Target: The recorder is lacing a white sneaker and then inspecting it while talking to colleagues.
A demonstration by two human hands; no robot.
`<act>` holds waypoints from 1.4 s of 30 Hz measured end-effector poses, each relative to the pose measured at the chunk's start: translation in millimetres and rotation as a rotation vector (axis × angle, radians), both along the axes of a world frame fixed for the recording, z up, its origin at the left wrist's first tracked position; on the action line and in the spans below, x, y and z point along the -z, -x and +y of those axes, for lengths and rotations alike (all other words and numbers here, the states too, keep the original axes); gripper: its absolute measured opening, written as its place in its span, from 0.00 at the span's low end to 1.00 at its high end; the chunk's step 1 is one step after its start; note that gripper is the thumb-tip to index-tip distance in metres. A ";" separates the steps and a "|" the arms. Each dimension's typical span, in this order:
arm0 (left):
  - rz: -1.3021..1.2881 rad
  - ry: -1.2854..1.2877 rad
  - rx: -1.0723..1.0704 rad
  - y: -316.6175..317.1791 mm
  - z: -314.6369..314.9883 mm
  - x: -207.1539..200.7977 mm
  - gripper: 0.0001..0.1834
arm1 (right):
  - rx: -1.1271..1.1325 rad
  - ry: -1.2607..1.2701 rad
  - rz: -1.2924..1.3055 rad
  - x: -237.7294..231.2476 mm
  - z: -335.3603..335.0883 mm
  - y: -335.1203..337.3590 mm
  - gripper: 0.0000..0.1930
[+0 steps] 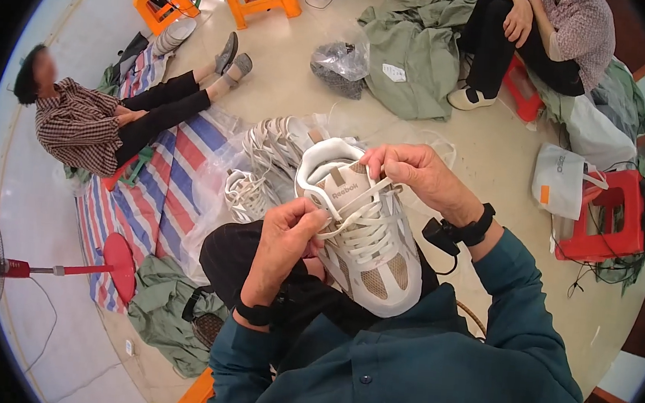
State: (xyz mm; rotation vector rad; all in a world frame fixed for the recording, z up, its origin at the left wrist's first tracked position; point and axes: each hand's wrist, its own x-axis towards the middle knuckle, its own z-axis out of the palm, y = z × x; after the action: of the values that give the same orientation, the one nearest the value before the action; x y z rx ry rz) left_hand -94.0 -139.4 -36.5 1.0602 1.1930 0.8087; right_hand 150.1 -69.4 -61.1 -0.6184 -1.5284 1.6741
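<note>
A white and beige sneaker (383, 280) rests on my lap with its toe toward me and its tongue upright. Pale laces (371, 234) cross its front. At the shoe's left side, my left hand (286, 236) is closed, thumb and forefinger pinching a lace. My right hand (415, 175) pinches a lace by the upper right eyelets, at the collar. Other sneakers of the same colours lie just beyond my lap: one (247, 195) beside my left knee and a pile (278, 145) on clear plastic.
A striped sheet (182, 160) covers the floor at left, where a person (78, 125) sits. Another person (536, 36) sits at the far right. A red stool (605, 216) with cables stands right; a fan with a red base (119, 267) stands left. Green cloth (170, 307) lies nearby.
</note>
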 end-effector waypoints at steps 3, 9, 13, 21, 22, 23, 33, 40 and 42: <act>0.046 -0.038 -0.047 -1.3 1.5 -3.9 0.07 | 0.038 0.035 -0.001 -2.1 -1.3 -0.4 0.15; 0.334 -0.520 -0.140 3.8 17.6 -27.1 0.03 | 0.399 -0.181 -0.103 -6.5 -4.2 -4.9 0.05; 0.504 -0.763 0.062 -7.7 39.6 -37.7 0.04 | 0.438 -0.392 -0.275 1.6 -13.8 -13.6 0.04; 0.481 -0.444 0.452 -25.0 59.7 -31.5 0.05 | 0.268 -0.555 -0.230 6.3 -24.5 -5.5 0.09; 0.435 -0.329 0.448 -24.5 62.0 -28.8 0.04 | 0.199 -0.541 -0.258 3.9 -23.1 -7.3 0.10; 0.389 -0.215 0.441 -23.5 64.3 -26.3 0.04 | 0.130 -0.527 -0.286 2.7 -22.7 -8.1 0.10; 0.386 -0.194 0.515 -33.7 71.5 -24.0 0.04 | 0.307 -0.507 -0.216 14.2 -30.3 -4.3 0.07; 0.568 -0.301 0.563 -46.4 72.5 -23.9 0.08 | 0.325 -0.094 -0.134 28.2 -36.4 -3.0 0.04; 0.567 -0.313 0.583 -46.8 71.8 -26.0 0.08 | 0.322 -0.059 -0.129 29.7 -38.6 -1.1 0.05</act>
State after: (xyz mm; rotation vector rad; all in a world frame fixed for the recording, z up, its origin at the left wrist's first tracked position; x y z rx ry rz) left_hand -47.2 -67.6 -10.6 1.8695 1.1343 0.2338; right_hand 151.2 -108.0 -90.8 -0.9033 -1.4712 1.3638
